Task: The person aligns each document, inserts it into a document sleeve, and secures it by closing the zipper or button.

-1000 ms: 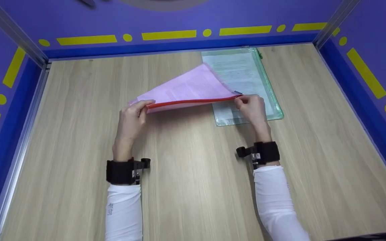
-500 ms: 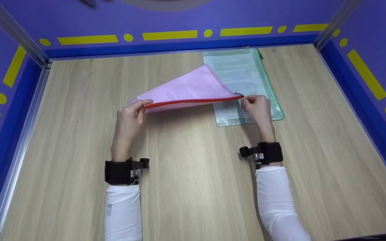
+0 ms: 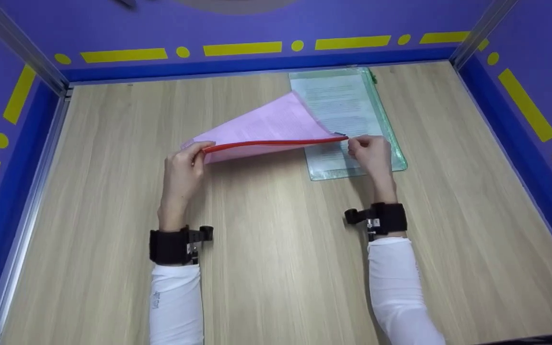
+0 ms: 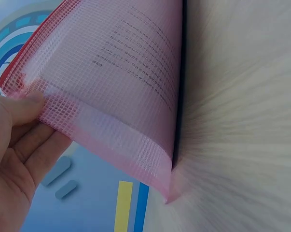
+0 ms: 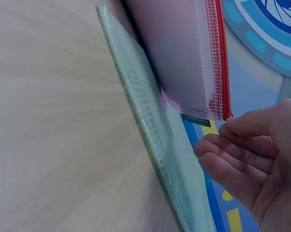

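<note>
A pink mesh zipper pouch (image 3: 266, 120) with a red zipper along its near edge is held up at a tilt. Printed paper (image 4: 111, 63) shows through its mesh in the left wrist view. My left hand (image 3: 182, 175) grips the pouch's left corner, thumb on top and fingers beneath. At the zipper's right end, my right hand (image 3: 373, 155) pinches the small zipper pull (image 5: 229, 116) between thumb and index finger. The red zipper (image 5: 223, 63) runs in one line up to that pull. A small dark label (image 5: 196, 120) sticks out beside it.
A green mesh zipper pouch (image 3: 355, 158) with printed sheets inside lies flat at the table's back right, partly under the pink one. Purple walls (image 3: 257, 28) with yellow marks stand round the wooden table (image 3: 276, 258) on the left, back and right.
My right hand has slid slightly right with the zipper pull, to the pouch's right end. My left hand has shifted a little left, still gripping the corner.
</note>
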Motion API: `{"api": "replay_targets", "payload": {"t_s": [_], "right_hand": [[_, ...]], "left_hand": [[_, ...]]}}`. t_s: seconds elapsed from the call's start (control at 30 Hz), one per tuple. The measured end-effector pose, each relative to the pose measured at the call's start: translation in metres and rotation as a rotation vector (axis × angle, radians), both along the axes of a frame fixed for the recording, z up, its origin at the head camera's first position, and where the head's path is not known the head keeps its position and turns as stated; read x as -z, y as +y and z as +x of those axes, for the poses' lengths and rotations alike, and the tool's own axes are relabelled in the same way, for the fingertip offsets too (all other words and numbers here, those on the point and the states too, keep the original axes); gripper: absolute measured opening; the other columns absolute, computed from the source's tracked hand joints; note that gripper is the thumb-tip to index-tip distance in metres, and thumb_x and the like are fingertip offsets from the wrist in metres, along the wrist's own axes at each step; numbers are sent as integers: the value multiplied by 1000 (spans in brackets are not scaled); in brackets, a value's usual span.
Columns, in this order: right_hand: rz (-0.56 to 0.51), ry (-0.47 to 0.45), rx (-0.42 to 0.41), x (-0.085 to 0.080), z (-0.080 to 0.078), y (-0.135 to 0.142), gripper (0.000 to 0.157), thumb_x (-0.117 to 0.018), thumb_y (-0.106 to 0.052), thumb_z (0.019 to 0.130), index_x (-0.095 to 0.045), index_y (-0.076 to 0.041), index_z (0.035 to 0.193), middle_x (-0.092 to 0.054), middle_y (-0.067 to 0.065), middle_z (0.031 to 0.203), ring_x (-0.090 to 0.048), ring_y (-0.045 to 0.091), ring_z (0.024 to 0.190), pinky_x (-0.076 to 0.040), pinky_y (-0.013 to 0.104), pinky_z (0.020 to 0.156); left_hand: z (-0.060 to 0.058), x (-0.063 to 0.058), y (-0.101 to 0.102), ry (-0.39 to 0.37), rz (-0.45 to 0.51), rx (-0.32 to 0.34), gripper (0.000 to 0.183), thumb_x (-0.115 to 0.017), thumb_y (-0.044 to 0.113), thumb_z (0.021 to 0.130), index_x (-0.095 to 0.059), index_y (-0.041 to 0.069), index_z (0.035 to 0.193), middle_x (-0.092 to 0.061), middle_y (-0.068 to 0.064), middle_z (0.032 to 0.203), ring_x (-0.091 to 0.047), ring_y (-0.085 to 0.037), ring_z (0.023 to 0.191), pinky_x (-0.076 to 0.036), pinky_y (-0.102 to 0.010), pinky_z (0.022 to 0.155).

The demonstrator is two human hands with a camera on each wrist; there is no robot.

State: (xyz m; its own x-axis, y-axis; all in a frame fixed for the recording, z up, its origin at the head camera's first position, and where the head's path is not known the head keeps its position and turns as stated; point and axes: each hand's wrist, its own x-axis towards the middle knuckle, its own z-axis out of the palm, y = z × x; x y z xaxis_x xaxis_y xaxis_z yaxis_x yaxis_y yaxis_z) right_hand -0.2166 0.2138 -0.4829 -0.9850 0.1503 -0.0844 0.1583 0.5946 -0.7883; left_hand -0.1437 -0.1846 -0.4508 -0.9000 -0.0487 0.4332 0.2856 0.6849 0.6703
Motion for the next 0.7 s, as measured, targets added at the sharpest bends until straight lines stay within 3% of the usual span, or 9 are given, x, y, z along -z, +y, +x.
{"api": "replay_targets", "payload": {"t_s": [0.23,0.4,0.57,0.7], "right_hand": [[-149,-43,-20,-5,2,-9,39,-59,-29,98,-71,4,116,-74,25,103,-75,16,81,-61,26,74],[-250,-70,-67,-8,4,-27,45,-57,-33,100,-69,7,115,-73,26,103,-75,14,82,-61,31,80],[-457,-231,-95,-11,7,-47,57,-47,-44,103,-61,5,128,-70,23,118,-74,17,96,-59,32,88],[-633,-354,-113,-12,9,-61,68,-35,-52,104,-50,4,141,-61,23,136,-67,27,118,-57,32,93]], "left_hand": [[0,-4,1,2,14,-96,22,-56,-3,95,-75,-2,106,-76,-18,100,-61,-20,73,-48,-33,66],[0,-8,8,19,41,-95,21,-57,-2,95,-74,-3,108,-75,-20,104,-70,-25,85,-56,-40,73],[1,-7,17,44,21,-58,22,-58,-2,94,-74,-1,109,-75,-18,105,-66,-21,81,-56,-39,74],[0,-4,23,85,-9,-29,22,-59,-2,93,-75,0,108,-77,-17,101,-55,-17,68,-52,-36,66]]}}
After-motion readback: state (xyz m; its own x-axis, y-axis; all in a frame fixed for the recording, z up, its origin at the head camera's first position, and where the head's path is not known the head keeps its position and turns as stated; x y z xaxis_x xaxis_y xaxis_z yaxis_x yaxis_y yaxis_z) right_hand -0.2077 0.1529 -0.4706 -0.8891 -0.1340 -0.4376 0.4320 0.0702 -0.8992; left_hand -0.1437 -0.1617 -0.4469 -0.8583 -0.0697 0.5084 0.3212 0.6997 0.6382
